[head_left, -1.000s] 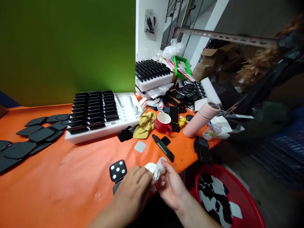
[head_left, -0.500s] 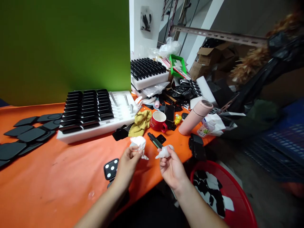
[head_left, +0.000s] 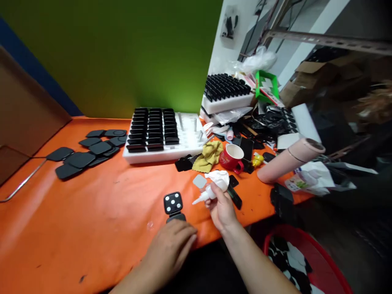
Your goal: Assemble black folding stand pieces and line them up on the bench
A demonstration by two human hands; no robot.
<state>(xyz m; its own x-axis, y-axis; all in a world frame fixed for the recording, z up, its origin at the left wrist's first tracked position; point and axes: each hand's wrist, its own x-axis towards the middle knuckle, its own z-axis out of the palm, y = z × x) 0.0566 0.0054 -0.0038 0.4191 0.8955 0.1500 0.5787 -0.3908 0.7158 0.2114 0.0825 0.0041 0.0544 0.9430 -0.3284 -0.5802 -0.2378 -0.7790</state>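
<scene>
My right hand (head_left: 223, 206) is closed around a small white squeeze bottle (head_left: 211, 192), its thin nozzle pointing left and slightly down. Back up, my left hand (head_left: 171, 247) lies low over the table's front edge, fingers loosely stretched to the right; its thumb is hidden. Just beyond those fingers is a black hinged piece (head_left: 173, 203), whose upper square carries several white dots. Its lower part is partly covered by the left hand. A crumpled white tissue (head_left: 219, 175) lies behind the bottle, beside a light grey rounded square (head_left: 199, 181).
A white foam tray (head_left: 165, 154) with rows of black pieces stands behind. Black flat pads (head_left: 80, 160) lie left. A yellow cloth (head_left: 210, 156), red mug (head_left: 229, 159) and leaning pink thermos (head_left: 289, 159) stand right. A red tub (head_left: 324, 253) is below the orange table (head_left: 122, 228).
My left hand has let go of the white tissue and moved down near the black hinged piece. The right hand still holds the bottle. The view has swung left.
</scene>
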